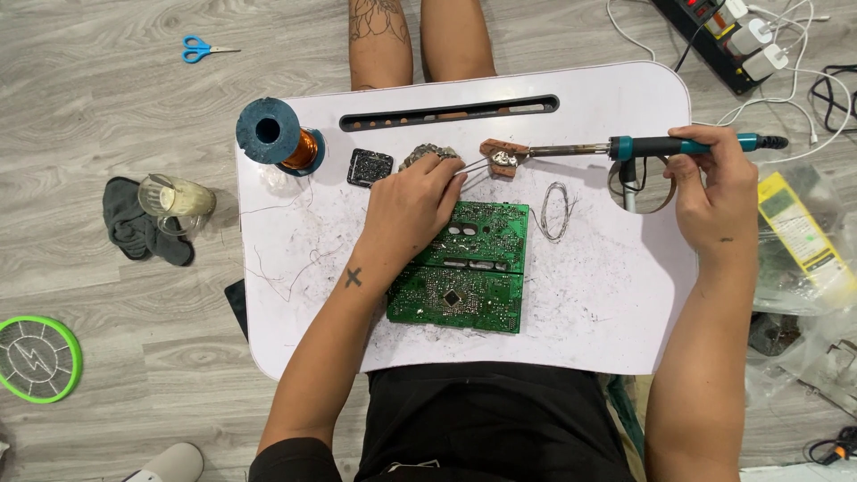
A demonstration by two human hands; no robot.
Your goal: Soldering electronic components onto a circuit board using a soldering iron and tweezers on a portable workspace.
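My right hand (pixel 710 192) grips the teal and black handle of a soldering iron (pixel 625 147), whose metal tip reaches left to a small brown block with a shiny metal part (pixel 500 158). My left hand (pixel 412 203) rests on the top left of a green circuit board (pixel 464 268) and pinches thin metal tweezers (pixel 473 166) that point at the same brown block. A grey, lumpy piece (pixel 427 153) lies just beyond my left fingers.
All this sits on a white lap tray (pixel 589 303). On it: a spool of copper wire with a blue core (pixel 277 134), a small black square part (pixel 370 166), a loop of solder wire (pixel 555 210). Blue scissors (pixel 201 48), a glass (pixel 177 198), a power strip (pixel 732 36) lie on the floor.
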